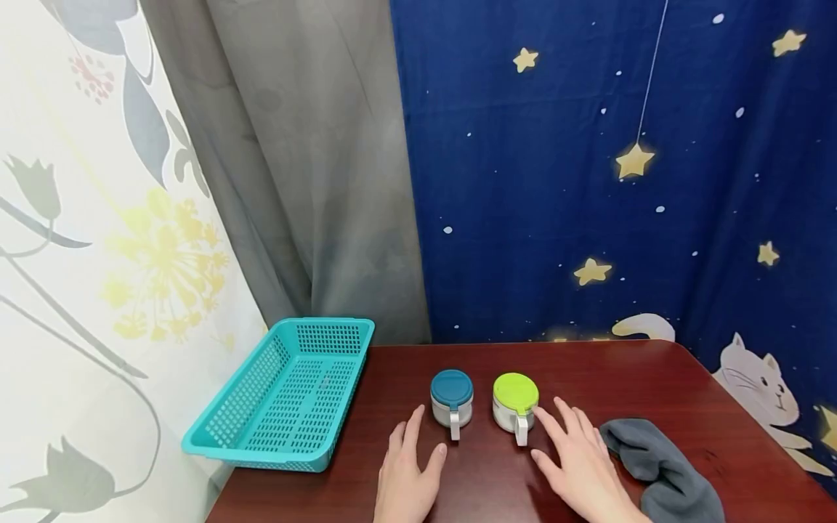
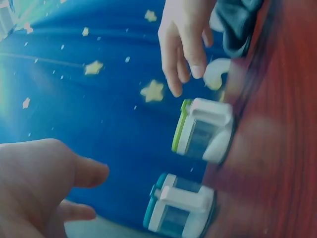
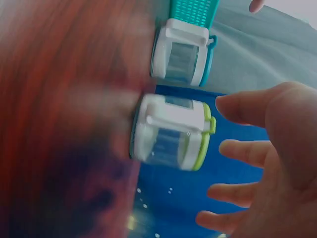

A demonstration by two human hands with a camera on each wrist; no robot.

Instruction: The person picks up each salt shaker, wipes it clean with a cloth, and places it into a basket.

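Note:
Two small clear jars with white handles stand upright side by side on the table, one with a blue lid [image 1: 452, 388] and one with a lime-green lid [image 1: 515, 392]. My left hand [image 1: 408, 472] is just left of and in front of the blue-lidded jar, fingers spread and holding nothing. Close by the right side of the green-lidded jar [image 3: 171, 134] is my right hand [image 1: 580, 461], its fingers extended and apart with nothing in them. Both jars' handles face me, and the jars' see-through walls show in the wrist views.
At the table's left stands a turquoise plastic basket [image 1: 340, 428] with perforated walls. A crumpled dark grey cloth [image 1: 663, 465] lies right of my right hand. Behind the dark red wooden table [image 1: 405, 378] hang a grey curtain [image 1: 327, 181] and a blue starry one [image 1: 523, 181].

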